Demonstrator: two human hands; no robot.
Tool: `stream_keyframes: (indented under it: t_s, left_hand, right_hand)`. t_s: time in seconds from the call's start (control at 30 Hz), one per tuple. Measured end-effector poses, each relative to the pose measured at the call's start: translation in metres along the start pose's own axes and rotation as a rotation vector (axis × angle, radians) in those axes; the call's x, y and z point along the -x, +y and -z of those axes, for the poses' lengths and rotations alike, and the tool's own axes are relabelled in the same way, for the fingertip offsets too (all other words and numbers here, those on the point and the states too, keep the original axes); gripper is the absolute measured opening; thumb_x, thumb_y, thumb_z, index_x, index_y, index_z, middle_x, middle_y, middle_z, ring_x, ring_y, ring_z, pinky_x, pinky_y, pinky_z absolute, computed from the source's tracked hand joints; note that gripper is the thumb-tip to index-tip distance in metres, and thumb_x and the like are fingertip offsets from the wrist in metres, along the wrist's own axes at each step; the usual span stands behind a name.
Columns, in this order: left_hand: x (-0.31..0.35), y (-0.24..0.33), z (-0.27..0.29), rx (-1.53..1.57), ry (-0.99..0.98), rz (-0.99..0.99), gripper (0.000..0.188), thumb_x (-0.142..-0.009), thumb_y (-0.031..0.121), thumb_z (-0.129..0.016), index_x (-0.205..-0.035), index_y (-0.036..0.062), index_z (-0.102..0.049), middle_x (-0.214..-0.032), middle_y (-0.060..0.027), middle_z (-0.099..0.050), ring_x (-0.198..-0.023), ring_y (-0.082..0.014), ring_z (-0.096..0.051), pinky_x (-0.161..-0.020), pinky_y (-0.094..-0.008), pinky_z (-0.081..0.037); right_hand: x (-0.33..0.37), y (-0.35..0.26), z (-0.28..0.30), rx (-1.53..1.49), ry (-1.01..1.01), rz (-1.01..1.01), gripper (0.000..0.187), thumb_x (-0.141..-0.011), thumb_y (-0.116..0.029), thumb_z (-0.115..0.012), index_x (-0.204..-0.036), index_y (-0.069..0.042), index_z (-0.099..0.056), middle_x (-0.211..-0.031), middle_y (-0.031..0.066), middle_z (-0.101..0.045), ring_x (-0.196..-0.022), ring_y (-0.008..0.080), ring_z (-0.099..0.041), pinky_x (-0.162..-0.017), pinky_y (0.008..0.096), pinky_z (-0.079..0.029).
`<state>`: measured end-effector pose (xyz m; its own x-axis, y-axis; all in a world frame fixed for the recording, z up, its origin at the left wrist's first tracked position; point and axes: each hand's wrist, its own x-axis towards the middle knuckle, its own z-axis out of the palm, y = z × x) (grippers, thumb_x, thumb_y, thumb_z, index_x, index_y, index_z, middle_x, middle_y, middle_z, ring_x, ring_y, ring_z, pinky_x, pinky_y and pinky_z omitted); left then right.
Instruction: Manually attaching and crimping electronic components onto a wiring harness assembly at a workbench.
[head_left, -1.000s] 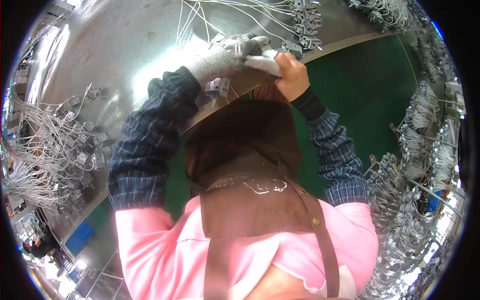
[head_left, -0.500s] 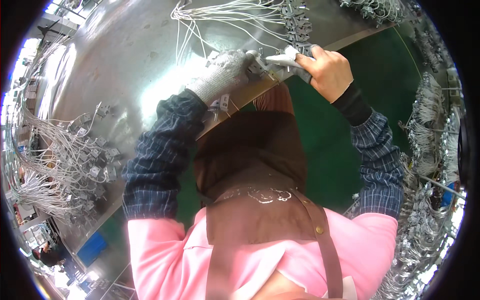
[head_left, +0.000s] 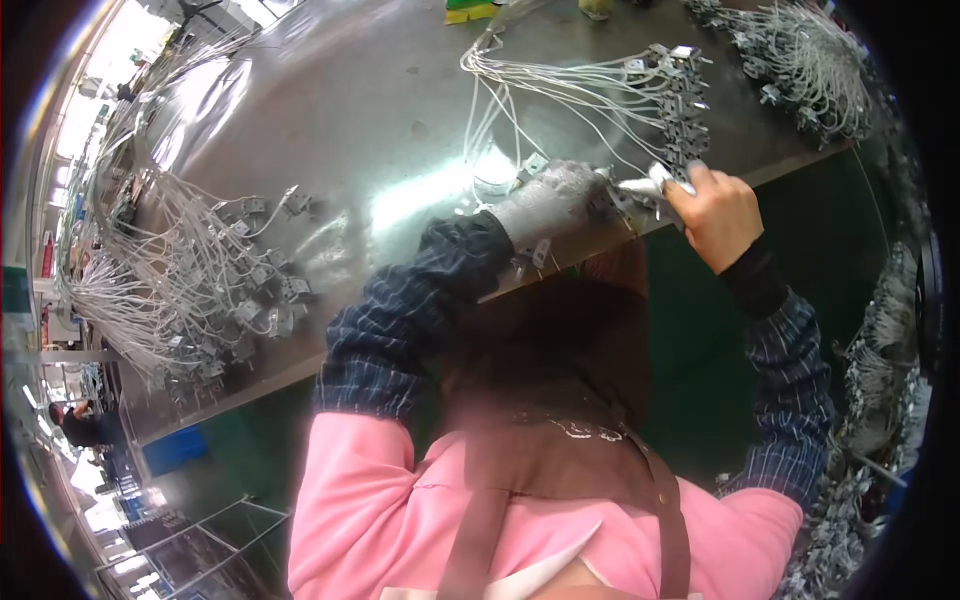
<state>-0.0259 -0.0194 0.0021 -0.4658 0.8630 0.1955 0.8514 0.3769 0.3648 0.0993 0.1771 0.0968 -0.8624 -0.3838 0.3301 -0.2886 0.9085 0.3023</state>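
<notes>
My left hand, in a grey-white knitted glove, is closed at the metal table's front edge. Its fingers press a small metal bracket, which the glove partly hides. Just right of it, my bare right hand is closed round a pale, pointed, tool-like piece with white wrapping. The tip of this piece is at the bracket; whether it touches cannot be told. Beyond both hands, white cables run to a row of metal brackets. Below the left hand, another small bracket lies at the edge.
A large heap of cables with metal brackets covers the table's left side. Another cable bundle lies at the far right corner. Hanging cable parts line the right side. A blue bin stands below the table at left.
The whole scene has shifted right and down in the picture as the view moved. Both hands remain together at the bracket by the table edge, still closed.
</notes>
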Motion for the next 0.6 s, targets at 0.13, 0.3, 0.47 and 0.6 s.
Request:
stream_keyframes:
  t_s: [0.13, 0.3, 0.47, 0.6]
  left_hand:
    - [-0.012, 0.014, 0.018, 0.204, -0.327, 0.23, 0.057, -0.079, 0.04, -0.064, -0.125, 0.0091, -0.051, -0.104, -0.0187, -0.064, -0.103, -0.0338, -0.06, -0.088, -0.0432, -0.047]
    - [-0.004, -0.008, 0.022, 0.49, -0.176, -0.023, 0.058, -0.088, 0.044, -0.057, -0.136, 0.0141, -0.046, -0.116, -0.0168, -0.061, -0.11, -0.0296, -0.058, -0.094, -0.0371, -0.045]
    - [-0.004, 0.005, 0.024, 0.43, -0.226, 0.097, 0.048, -0.094, 0.037, -0.051, -0.136, 0.0127, -0.047, -0.12, -0.0143, -0.06, -0.112, -0.026, -0.057, -0.096, -0.0356, -0.043]
    - [-0.007, 0.009, 0.027, 0.533, -0.241, 0.214, 0.046, -0.096, 0.036, -0.051, -0.135, 0.0111, -0.048, -0.122, -0.0138, -0.06, -0.115, -0.0247, -0.056, -0.098, -0.0357, -0.042]
  right_hand:
    - [0.028, 0.004, -0.019, -0.206, 0.038, -0.214, 0.028, -0.074, -0.007, -0.061, -0.1, -0.015, -0.065, -0.082, 0.0112, -0.056, -0.072, 0.0277, -0.061, -0.059, 0.0385, -0.049]
    - [0.118, -0.023, -0.069, -2.215, -0.019, -0.984, 0.03, -0.09, -0.017, -0.057, -0.116, -0.004, -0.056, -0.085, 0.0172, -0.064, -0.053, 0.0178, -0.055, -0.047, 0.0277, -0.041]
    - [0.122, -0.083, -0.085, -2.359, -0.133, -1.048, 0.033, -0.096, -0.016, -0.049, -0.125, -0.001, -0.05, -0.077, 0.0101, -0.061, -0.045, 0.0068, -0.041, -0.042, 0.0211, -0.031]
    - [0.115, -0.089, -0.065, -1.841, -0.06, -0.922, 0.035, -0.096, -0.017, -0.048, -0.125, 0.002, -0.049, -0.076, 0.0088, -0.061, -0.045, 0.0047, -0.039, -0.041, 0.0199, -0.029]
